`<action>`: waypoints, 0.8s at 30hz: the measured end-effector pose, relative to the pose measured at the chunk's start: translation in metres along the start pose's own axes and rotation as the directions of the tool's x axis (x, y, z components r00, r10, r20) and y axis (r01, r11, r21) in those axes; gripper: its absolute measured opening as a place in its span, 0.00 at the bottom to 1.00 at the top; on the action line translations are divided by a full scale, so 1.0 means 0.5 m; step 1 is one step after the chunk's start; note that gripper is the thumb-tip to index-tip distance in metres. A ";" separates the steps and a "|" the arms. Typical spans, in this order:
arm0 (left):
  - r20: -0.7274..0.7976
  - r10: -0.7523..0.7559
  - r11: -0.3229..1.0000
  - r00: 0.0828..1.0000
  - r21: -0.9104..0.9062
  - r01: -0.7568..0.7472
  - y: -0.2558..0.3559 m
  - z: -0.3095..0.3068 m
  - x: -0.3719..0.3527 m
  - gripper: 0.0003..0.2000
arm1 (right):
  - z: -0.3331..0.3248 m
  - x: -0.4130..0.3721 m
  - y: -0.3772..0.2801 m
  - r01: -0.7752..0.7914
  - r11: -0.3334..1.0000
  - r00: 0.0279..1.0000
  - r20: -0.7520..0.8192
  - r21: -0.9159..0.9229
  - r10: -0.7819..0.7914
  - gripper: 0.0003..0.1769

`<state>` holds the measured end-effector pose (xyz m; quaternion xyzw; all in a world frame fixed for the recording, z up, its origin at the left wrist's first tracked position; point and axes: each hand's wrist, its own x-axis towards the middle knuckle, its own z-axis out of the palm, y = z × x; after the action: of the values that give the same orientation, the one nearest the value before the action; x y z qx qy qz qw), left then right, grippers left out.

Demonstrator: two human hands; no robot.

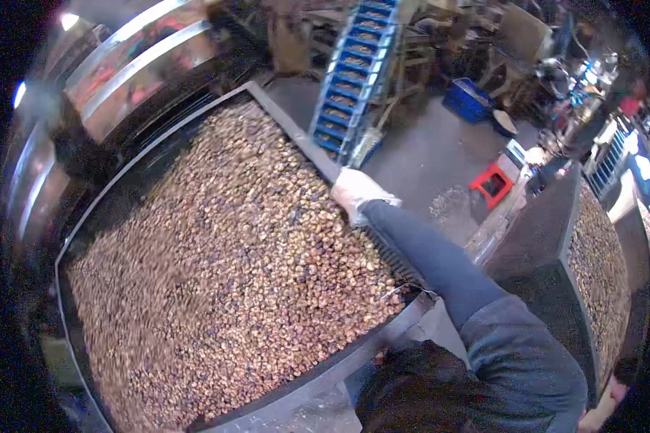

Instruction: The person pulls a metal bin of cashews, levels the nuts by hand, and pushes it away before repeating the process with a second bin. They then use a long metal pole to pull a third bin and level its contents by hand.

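A large dark metal bin [404, 322] full of small brown and tan nut-like pieces [231, 252] takes up the left and middle of the view. My right hand [352, 192], in a pale, thin glove, is at the bin's far right rim, its fingers closed over the edge. Its finger detail is blurred. A dark grey sleeve [440, 263] runs from this hand to the lower right. My left hand is not in view.
Beyond the rim rises a blue slatted conveyor [345, 86] carrying pieces. On the floor are a blue crate [466, 99] and a red stool [492, 185]. A second filled bin [581, 289] stands at the right. Lit machinery [141, 68] is at the upper left.
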<state>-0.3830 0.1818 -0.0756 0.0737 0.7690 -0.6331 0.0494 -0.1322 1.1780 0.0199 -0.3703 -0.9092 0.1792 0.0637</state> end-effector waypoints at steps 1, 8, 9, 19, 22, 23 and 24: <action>0.017 -0.017 0.994 1.000 -0.106 0.018 -0.009 -0.006 -0.003 0.12 | -0.013 -0.010 -0.004 -0.065 0.996 0.998 0.006 0.060 0.064 0.14; 0.105 -0.109 0.816 0.989 -0.559 0.149 -0.025 -0.158 -0.103 0.16 | 0.119 0.096 0.203 0.118 0.985 0.990 0.058 0.128 -0.126 0.14; 0.142 -0.119 0.801 0.983 -0.571 0.179 -0.047 -0.206 -0.112 0.17 | 0.116 0.095 0.202 0.114 0.982 0.992 0.044 0.150 -0.122 0.14; 0.434 -0.380 0.102 0.817 -0.858 0.503 -0.122 -0.333 -0.157 0.14 | 0.151 0.174 0.210 0.081 0.978 0.994 0.055 0.191 -0.093 0.13; 0.427 -0.261 0.220 0.866 -0.847 0.484 -0.128 -0.344 -0.163 0.20 | 0.150 0.178 0.210 0.082 0.979 0.994 0.062 0.189 -0.095 0.13; 0.426 -0.251 0.237 0.869 -0.843 0.482 -0.127 -0.349 -0.166 0.21 | 0.152 0.179 0.211 0.087 0.978 0.993 0.065 0.191 -0.101 0.13; 0.349 -0.325 0.343 0.879 -0.822 0.454 -0.121 -0.350 -0.173 0.21 | 0.152 0.178 0.210 0.088 0.978 0.992 0.067 0.189 -0.103 0.13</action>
<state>-0.3054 0.3380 0.0312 -0.1879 0.9728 -0.1328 -0.0247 -0.1464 1.2882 -0.0911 -0.3115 -0.9071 0.2737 0.0716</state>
